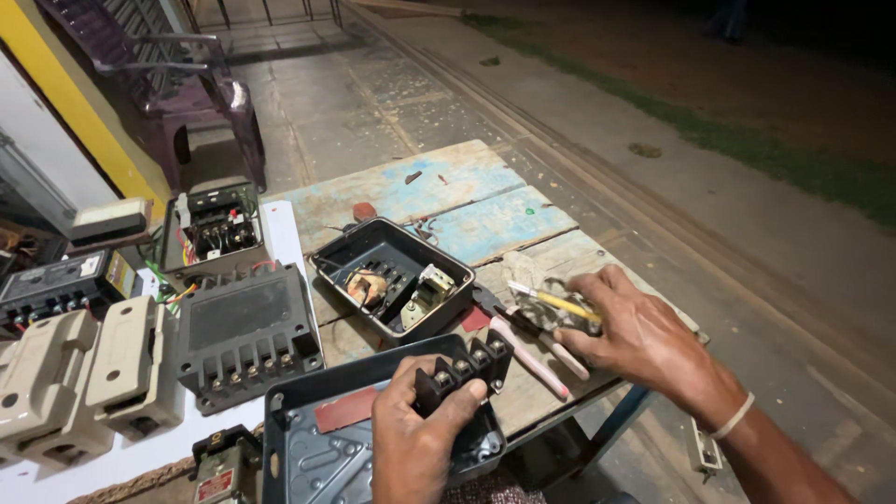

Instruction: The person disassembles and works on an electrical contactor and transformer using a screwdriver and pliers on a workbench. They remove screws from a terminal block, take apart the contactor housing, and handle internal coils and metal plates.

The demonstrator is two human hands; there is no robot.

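My left hand (411, 439) grips a black terminal block (467, 366) with a row of screws, held over a dark meter cover (308, 448) at the near table edge. My right hand (635, 336) reaches to the right and closes around a yellow-handled screwdriver (555, 301) lying in a small clear plastic bag (541, 285). Pink-handled pliers (527, 350) lie just under that hand. Between the hands sits an open black meter base (392, 275) with coils and metal parts inside.
Worn blue wooden table (485, 210) with its right edge close to my right wrist. At left lie a black meter housing (245, 336), beige switch casings (84, 378), more meters (213, 227) and a purple plastic chair (177, 89). Paved ground beyond.
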